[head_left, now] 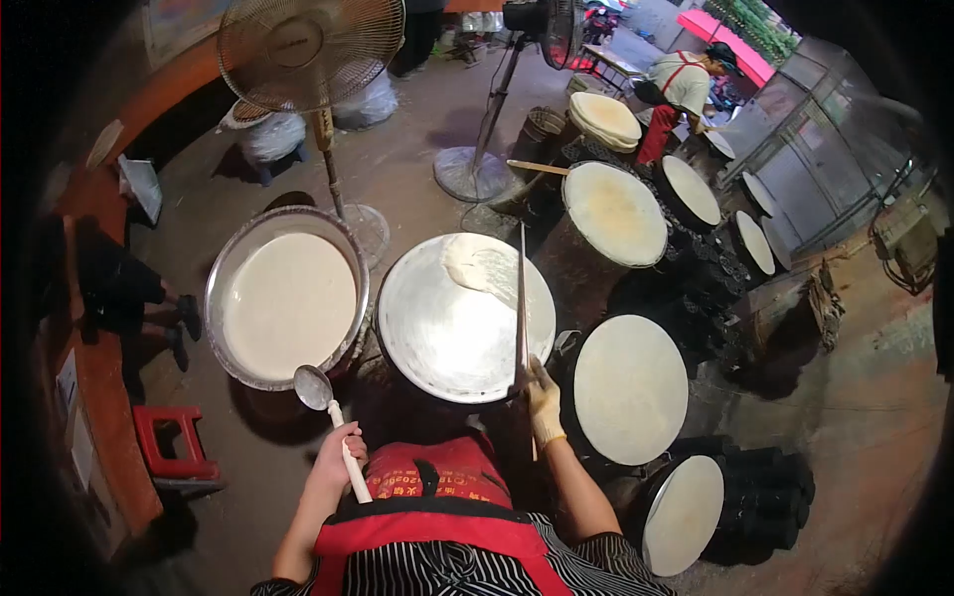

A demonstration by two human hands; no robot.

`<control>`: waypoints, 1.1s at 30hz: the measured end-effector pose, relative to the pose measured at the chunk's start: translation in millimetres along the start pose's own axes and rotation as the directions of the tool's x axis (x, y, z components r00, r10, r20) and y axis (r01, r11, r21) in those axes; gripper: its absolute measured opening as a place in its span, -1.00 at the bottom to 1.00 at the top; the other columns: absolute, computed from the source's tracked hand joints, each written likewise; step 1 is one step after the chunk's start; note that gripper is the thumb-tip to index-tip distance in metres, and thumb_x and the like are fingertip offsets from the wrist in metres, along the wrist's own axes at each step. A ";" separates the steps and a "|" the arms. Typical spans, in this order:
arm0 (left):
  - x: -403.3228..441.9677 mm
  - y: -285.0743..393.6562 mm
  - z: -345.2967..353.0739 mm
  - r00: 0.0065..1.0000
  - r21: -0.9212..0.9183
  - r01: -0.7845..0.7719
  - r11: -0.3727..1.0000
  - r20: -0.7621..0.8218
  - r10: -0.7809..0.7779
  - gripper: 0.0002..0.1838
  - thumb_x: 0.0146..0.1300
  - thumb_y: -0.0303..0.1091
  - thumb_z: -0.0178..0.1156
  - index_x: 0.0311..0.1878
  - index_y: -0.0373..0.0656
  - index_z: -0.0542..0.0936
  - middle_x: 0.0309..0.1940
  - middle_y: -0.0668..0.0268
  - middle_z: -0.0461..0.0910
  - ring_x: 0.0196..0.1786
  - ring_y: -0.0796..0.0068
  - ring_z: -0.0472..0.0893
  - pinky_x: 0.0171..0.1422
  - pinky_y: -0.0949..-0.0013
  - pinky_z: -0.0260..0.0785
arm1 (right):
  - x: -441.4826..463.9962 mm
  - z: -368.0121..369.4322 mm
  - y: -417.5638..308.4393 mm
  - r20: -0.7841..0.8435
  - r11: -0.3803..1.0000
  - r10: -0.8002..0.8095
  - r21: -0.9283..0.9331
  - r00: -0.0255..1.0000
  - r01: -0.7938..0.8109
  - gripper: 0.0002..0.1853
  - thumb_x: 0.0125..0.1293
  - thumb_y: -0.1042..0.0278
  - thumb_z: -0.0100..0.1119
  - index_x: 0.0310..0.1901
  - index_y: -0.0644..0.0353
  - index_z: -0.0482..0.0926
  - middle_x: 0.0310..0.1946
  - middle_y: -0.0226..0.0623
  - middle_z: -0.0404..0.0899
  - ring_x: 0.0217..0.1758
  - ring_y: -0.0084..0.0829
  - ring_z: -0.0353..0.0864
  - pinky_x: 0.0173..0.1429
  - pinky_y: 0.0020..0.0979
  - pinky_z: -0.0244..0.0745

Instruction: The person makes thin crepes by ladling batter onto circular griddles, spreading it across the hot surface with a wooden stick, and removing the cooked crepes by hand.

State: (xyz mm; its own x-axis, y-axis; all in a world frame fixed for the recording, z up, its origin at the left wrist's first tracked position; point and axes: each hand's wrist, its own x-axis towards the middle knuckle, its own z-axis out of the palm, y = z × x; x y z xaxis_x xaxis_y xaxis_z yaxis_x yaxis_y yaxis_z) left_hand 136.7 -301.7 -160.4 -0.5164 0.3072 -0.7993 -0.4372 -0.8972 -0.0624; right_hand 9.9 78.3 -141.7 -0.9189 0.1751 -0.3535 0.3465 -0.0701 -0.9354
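Note:
My left hand (341, 449) is wrapped round the pale handle of a metal ladle (314, 388), whose bowl is at the near rim of a large basin of cream batter (288, 308). In my right hand (546, 402), which wears a pale glove, is a long thin blade-like spreader (522, 308) lying across the right part of a round metal griddle (437, 328). A patch of wet batter (482, 266) covers the griddle's upper part, left of the spreader. The rest of the griddle's surface looks bare and shiny.
Round griddles with pale sheets (631, 389) stand to the right and beyond. A co-worker (686, 89) bends over one at the back right. Two standing fans (308, 50) are ahead. A red stool (176, 444) and another person's legs (164, 313) are at the left.

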 end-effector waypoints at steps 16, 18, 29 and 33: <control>-15.6 -124.7 3.3 0.918 -0.020 -0.341 0.940 -0.225 0.328 -0.82 0.23 -0.33 0.23 -0.42 -0.15 0.46 -0.41 0.27 0.55 -0.30 0.38 0.55 -0.16 0.34 0.49 | 86.4 -63.2 -30.1 0.551 0.964 0.022 -0.234 0.834 0.129 -0.56 0.39 0.57 0.01 0.29 0.39 0.40 0.08 -0.35 0.57 0.00 -0.61 0.50 0.12 -0.62 0.39; -16.8 -127.5 0.0 0.915 -0.030 -0.348 0.937 -0.227 0.332 -0.82 0.23 -0.35 0.21 -0.40 -0.18 0.44 -0.26 0.18 0.58 -0.17 0.28 0.61 -0.10 0.31 0.55 | 85.4 -65.4 -10.8 0.651 0.951 0.087 -0.279 0.754 0.132 -0.56 0.42 0.47 0.05 0.30 0.37 0.40 0.14 -0.33 0.53 0.09 -0.57 0.47 0.22 -0.58 0.32; -35.9 -140.8 21.1 0.891 -0.091 -0.423 0.902 -0.221 0.395 -0.82 0.27 -0.41 0.17 -0.39 -0.26 0.41 -0.10 0.04 0.56 0.01 0.13 0.62 0.06 0.19 0.62 | 136.1 -83.5 -32.2 0.679 0.926 0.016 -0.287 0.734 0.245 -0.58 0.42 0.34 0.12 0.24 0.33 0.48 0.00 -0.40 0.61 0.02 -0.62 0.48 0.15 -0.60 0.35; -45.3 -148.3 18.3 0.862 -0.043 -0.457 0.888 -0.267 0.430 -0.84 0.26 -0.42 0.18 -0.36 -0.28 0.43 -0.12 0.05 0.57 -0.02 0.14 0.64 0.09 0.19 0.61 | 113.0 -105.4 -74.7 0.792 0.881 0.208 -0.407 0.574 0.242 -0.57 0.42 0.35 0.13 0.27 0.29 0.46 0.02 -0.39 0.60 0.02 -0.62 0.49 0.17 -0.61 0.36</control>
State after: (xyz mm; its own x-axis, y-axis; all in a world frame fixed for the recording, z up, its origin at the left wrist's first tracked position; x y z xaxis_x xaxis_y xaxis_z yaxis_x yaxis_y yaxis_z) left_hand 211.5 -176.7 -104.0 -0.4370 -0.2058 -0.8756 -0.1206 -0.9513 0.2838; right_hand -100.0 206.8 -112.2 -0.6044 -0.6921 -0.3946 0.1600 0.3798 -0.9111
